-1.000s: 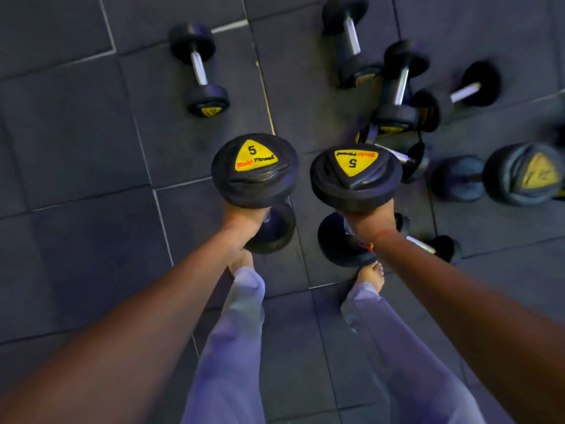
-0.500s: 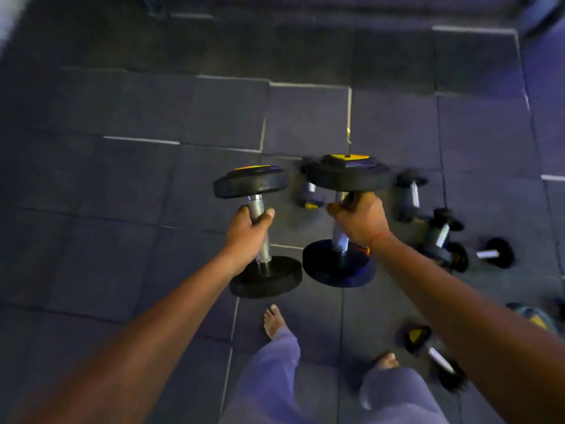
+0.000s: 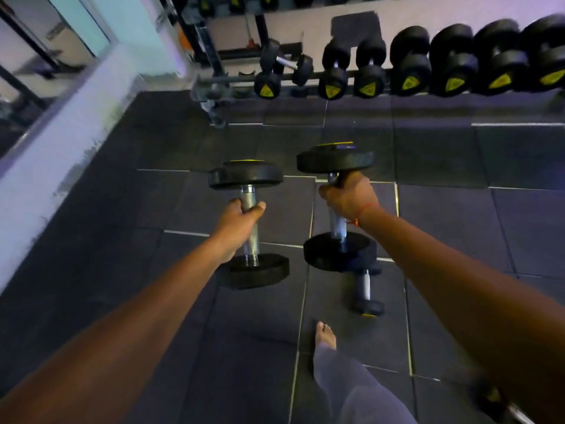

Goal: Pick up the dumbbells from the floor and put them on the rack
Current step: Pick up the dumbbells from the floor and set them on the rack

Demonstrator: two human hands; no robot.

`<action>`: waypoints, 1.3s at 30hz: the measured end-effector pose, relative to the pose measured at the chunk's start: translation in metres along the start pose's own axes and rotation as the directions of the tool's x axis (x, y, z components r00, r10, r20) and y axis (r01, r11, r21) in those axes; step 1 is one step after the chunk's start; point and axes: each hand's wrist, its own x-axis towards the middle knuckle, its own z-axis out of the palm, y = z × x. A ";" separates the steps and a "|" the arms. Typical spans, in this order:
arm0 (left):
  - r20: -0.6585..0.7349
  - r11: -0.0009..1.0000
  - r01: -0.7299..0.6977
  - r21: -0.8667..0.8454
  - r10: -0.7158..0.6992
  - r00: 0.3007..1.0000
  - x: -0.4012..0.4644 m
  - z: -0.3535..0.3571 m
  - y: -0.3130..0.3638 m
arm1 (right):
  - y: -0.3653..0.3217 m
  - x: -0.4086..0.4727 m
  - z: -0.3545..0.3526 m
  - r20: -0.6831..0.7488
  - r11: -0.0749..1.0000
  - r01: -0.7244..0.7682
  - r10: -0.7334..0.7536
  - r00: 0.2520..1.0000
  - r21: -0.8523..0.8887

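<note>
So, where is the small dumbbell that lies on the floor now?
In the head view the small dumbbell lies on the floor right of centre, just below the dumbbell held by the right hand and ahead of the bare foot.

Floor (image 3: 443,209): dark rubber tiles, pale seams. Mirror (image 3: 39,59) on the left wall, white ledge (image 3: 61,148) beneath it. One bare foot (image 3: 325,335) on the tiles, grey trouser leg (image 3: 351,390) above it. Image blurred at the edges.

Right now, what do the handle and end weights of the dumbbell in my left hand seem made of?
Handle: likely bare metal, chromed; it looks silvery and glossy above and below the left hand. End weights: probably rubber-coated, matte black with a dull sheen, though the coating is uncertain.
</note>
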 end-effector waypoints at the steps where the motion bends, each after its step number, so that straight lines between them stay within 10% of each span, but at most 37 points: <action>1: -0.001 1.000 -0.005 0.019 0.005 1.000 0.020 -0.004 0.008 | -0.008 0.022 0.000 -0.012 1.000 0.014 -0.014 1.000 -0.017; 20: 0.160 0.979 -0.195 -0.054 0.201 0.966 0.620 0.016 0.325 | -0.190 0.607 -0.085 -0.219 1.000 -0.016 0.012 0.976 -0.015; 39: 0.287 0.978 -0.204 -0.041 0.207 0.935 1.111 0.213 0.658 | -0.234 1.141 -0.308 -0.241 0.968 -0.245 0.226 0.944 -0.053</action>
